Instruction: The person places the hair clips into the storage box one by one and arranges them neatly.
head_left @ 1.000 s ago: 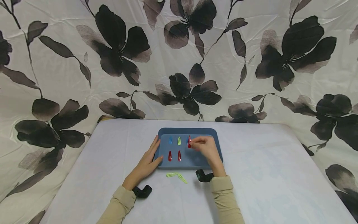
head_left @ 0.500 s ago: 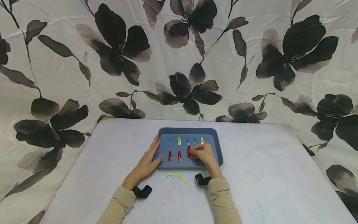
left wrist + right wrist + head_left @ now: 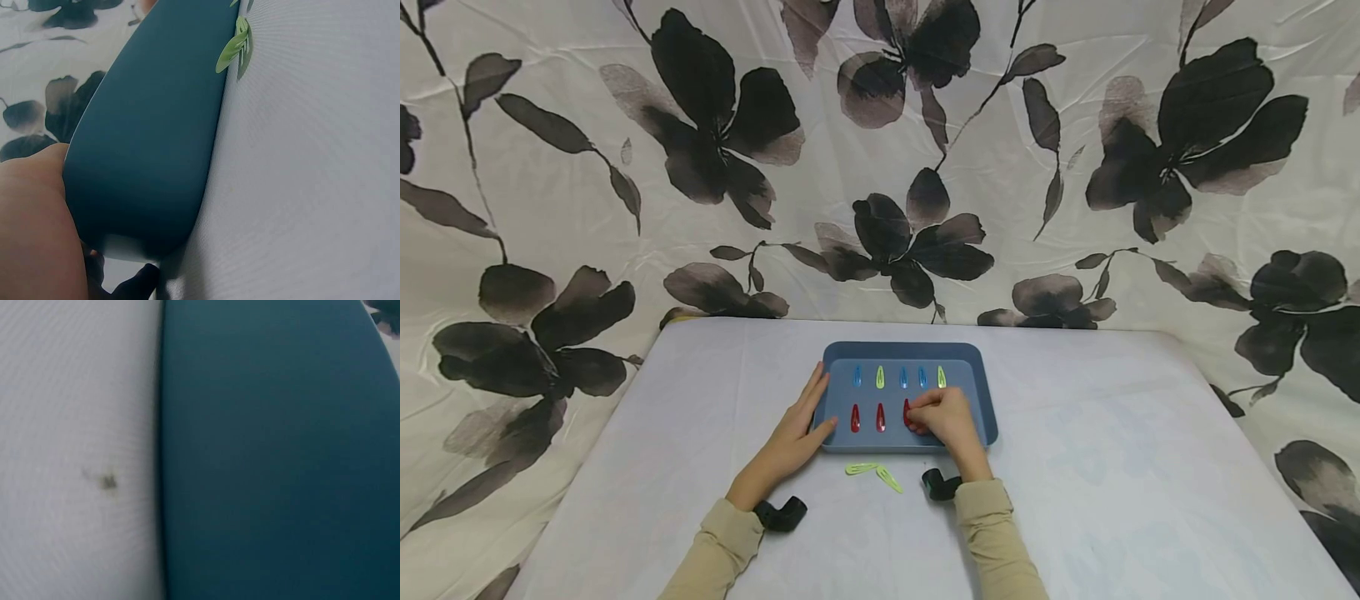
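Note:
A blue-grey tray lies on the white table. My left hand rests along its left edge, fingers straight and thumb on the near side; in the left wrist view part of that hand touches the tray's end. My right hand pinches a red snap hair clip low over the tray, partly covered by fingertips. Left of it lie a red clip and another red clip. Behind runs a row of blue and green clips, including a blue clip and a green clip.
On the table before the tray lie a green clip and a second green clip, touching or nearly so. The right wrist view holds only the tray's side wall and white cloth. Floral fabric hangs behind the table.
My right hand has brought the red clip from over the back row toward me, down to the front row, level with the other red clips. The left hand has stayed put.

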{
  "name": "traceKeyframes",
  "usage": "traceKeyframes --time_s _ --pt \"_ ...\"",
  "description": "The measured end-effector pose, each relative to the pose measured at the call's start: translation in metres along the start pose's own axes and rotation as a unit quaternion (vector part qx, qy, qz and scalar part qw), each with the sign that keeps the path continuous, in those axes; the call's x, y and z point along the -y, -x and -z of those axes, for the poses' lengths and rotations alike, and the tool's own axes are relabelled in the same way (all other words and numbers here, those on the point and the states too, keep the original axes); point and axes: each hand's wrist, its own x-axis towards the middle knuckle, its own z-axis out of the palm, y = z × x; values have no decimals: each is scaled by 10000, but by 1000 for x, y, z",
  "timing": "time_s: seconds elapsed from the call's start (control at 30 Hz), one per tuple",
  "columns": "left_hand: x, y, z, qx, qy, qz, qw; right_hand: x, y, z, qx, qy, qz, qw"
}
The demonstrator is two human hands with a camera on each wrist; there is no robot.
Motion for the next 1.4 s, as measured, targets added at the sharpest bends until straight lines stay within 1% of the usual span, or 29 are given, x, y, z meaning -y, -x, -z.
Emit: traceKeyframes --time_s 0.27,0.43,0.8,0.93,1.4 --pt "1 1 0 23 20 27 10000 -2 1 0 99 33 -117 9999" --pt "0 1 0 60 33 84 9999 -1 3 1 133 47 -79 9999" --pt "1 1 0 35 16 28 10000 -1 5 2 162 44 -38 9999" --pt "2 1 -1 -14 0 -25 10000 -1 6 2 159 26 -21 9999" --pt "-1 1 0 9 -4 18 10000 0 6 -1 66 188 -8 9998"
